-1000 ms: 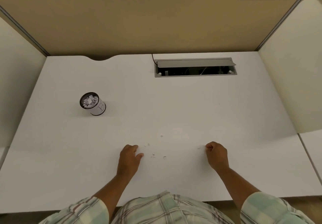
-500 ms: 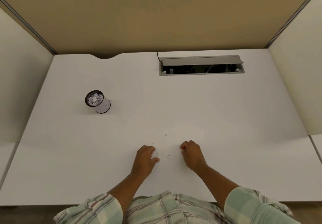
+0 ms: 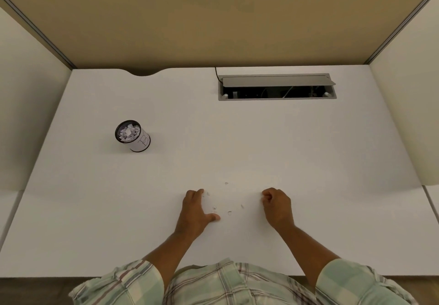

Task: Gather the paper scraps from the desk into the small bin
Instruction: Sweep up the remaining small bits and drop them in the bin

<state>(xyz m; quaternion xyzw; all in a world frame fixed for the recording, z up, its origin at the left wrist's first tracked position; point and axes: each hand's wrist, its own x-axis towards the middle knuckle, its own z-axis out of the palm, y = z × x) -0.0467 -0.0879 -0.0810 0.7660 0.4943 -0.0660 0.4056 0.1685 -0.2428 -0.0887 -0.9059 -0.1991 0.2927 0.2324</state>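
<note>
Several tiny white paper scraps (image 3: 229, 213) lie scattered on the white desk (image 3: 308, 162) between my two hands. My left hand (image 3: 197, 209) rests on the desk just left of them, fingers bent down at the knuckles, thumb spread out toward the scraps. My right hand (image 3: 276, 206) sits to their right, its fingers curled into a fist against the desk; nothing shows in it. The small bin (image 3: 142, 142), a black-rimmed white cylinder filled with crumpled paper pieces, stands far to the left and further back.
An open grey cable hatch (image 3: 276, 87) with wires inside is set into the back of the desk. Beige partition walls (image 3: 213, 19) close off the back and both sides. The desk's front edge runs just before my checked shirt.
My right hand slid left until it was close to my left hand, then drew back to the right. My left hand's thumb has spread out. The scraps lie closer together.
</note>
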